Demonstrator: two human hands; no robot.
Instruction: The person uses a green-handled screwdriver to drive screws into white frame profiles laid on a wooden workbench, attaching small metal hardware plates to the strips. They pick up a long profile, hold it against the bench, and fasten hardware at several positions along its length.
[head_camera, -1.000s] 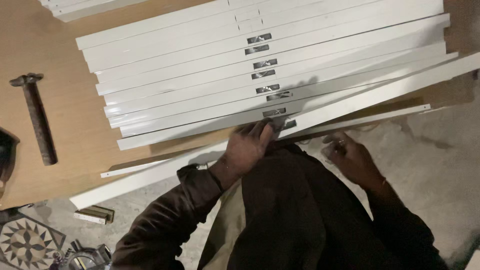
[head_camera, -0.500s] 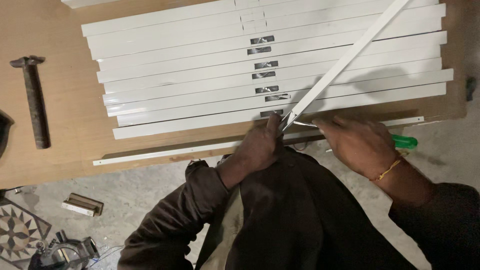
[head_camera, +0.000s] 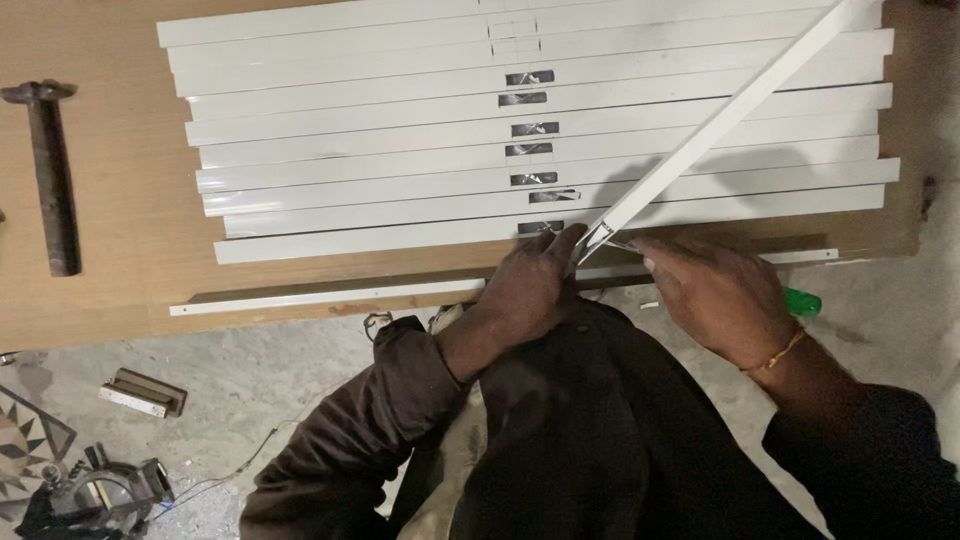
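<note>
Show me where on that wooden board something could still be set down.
Bare wooden board lies between the dark metal hammer and the row of white flat slats. It is crowded at the near edge, where left hand and right hand work.

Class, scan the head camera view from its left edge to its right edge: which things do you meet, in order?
Hammer → stack of white slats → left hand → slanting white strip → right hand → green tool handle.
</note>
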